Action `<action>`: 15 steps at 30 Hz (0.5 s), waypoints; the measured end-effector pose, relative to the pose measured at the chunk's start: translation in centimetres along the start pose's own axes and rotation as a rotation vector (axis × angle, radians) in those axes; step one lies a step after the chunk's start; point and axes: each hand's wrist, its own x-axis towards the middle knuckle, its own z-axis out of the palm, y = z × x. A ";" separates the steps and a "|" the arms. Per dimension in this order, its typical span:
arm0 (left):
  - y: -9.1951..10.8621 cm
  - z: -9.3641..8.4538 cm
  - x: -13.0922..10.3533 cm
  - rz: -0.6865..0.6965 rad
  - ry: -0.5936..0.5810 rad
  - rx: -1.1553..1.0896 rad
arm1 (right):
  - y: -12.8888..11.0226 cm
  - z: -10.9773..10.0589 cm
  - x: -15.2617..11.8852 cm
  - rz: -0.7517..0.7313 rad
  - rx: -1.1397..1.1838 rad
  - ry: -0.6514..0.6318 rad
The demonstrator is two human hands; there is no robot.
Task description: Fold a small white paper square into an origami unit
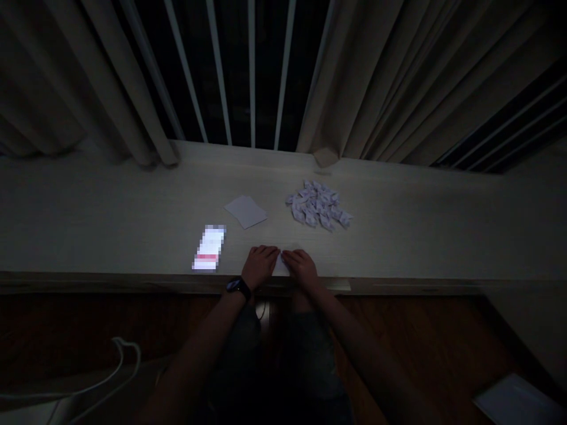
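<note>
A small piece of paper lies near the near edge of the table, between the left hand and right hand, fingers bent at it (whether either grip is closed on it, I cannot tell). Beyond, flat sheets lie to the left and a heap of folded papers to the right; a lit phone rests nearer, left of the sheets

The phone glows white with a red band; the folded papers look pale lavender, the curtains plain beige, the floor reddish brown.
</note>
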 end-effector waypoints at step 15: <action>-0.3 0.4 -0.1 0.013 0.043 -0.012 | 0.5 -1.1 0.2 -0.038 0.065 -0.090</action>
